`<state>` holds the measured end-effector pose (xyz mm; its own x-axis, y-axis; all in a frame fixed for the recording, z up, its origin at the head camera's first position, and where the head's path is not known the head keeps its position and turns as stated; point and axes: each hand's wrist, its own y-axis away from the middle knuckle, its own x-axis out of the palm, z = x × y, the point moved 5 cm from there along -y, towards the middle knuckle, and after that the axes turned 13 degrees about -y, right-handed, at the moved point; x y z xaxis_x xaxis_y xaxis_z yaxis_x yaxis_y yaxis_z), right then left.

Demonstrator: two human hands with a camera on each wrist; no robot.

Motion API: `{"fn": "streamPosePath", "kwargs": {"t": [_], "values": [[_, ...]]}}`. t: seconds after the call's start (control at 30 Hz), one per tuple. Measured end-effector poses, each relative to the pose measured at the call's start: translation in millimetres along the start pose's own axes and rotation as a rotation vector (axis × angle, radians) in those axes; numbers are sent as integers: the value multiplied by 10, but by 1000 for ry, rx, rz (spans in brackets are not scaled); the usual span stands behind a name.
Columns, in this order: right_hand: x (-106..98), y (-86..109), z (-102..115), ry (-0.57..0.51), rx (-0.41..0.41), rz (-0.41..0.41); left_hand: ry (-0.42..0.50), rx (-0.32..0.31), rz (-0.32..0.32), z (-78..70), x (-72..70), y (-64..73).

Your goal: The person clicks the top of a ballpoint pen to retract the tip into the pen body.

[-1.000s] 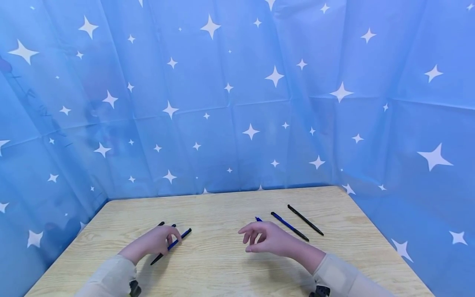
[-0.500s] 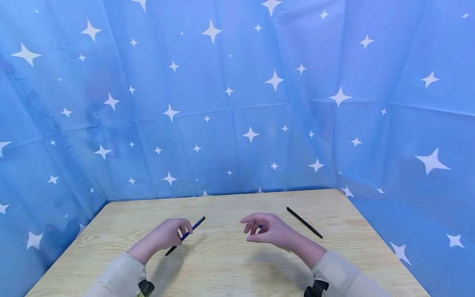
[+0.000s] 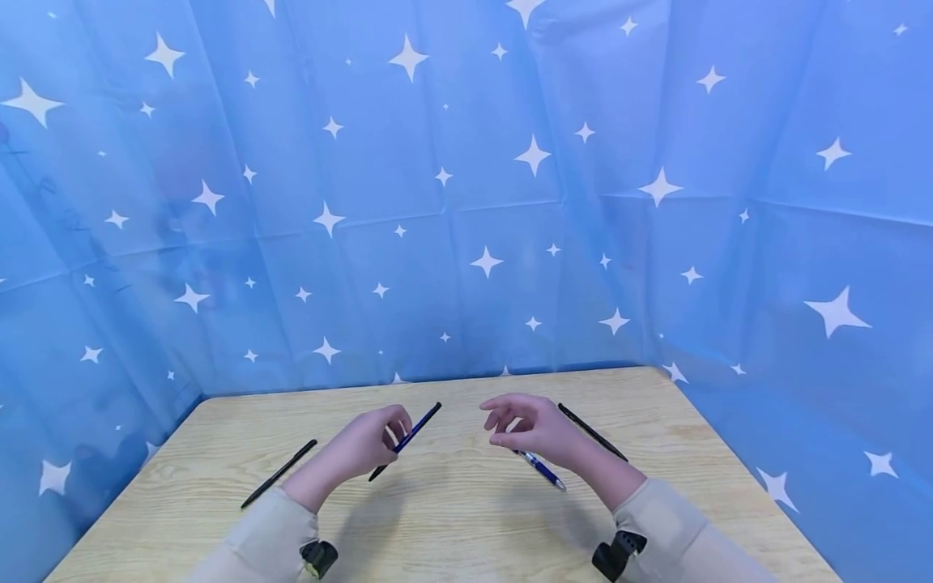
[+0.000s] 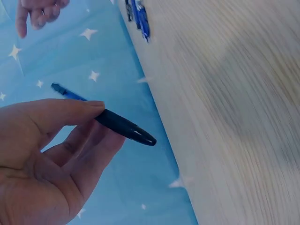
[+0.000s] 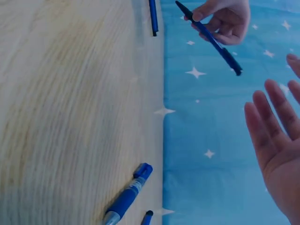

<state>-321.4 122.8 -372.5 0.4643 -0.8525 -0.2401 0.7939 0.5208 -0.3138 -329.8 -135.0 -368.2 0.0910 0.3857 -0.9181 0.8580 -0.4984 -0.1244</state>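
A slim blue pen with a black end [image 3: 420, 427] is pinched between the thumb and fingers of my left hand [image 3: 368, 444], raised over the middle of the table. The left wrist view shows the pen's thick black end [image 4: 125, 126] beyond the thumb tip. My right hand [image 3: 538, 431] hovers at centre right, holding nothing; its fingers look fairly straight and spread in the right wrist view [image 5: 279, 145]. Below it lies a blue pen with a silver tip [image 3: 543, 472], partly hidden. Behind the right wrist lies a dark pen [image 3: 592, 433].
A black pen [image 3: 280, 473] lies left of my left forearm on the light wooden table [image 3: 452, 526]. Beside the blue pen, another pen's end [image 5: 147, 218] shows in the right wrist view. A blue curtain with white stars [image 3: 437, 202] hangs behind the table.
My left hand has carried the pinched pen up from the table's left side and to the right, toward the middle. The right hand has risen slightly, uncovering more of the blue pen beneath.
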Motion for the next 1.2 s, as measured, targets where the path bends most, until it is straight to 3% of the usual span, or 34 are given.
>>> {"fn": "streamPosePath", "kwargs": {"t": [0.4, 0.7, 1.2], "values": [[-95, -28, 138, -33, -54, -120, 236, -24, -129, -302, 0, -140], [-115, -69, 204, -96, -83, -230, 308, -43, -223, -504, 68, -212], [-46, -120, 249, -250, -159, -320, 538, -125, -214, -739, 295, -301]]}}
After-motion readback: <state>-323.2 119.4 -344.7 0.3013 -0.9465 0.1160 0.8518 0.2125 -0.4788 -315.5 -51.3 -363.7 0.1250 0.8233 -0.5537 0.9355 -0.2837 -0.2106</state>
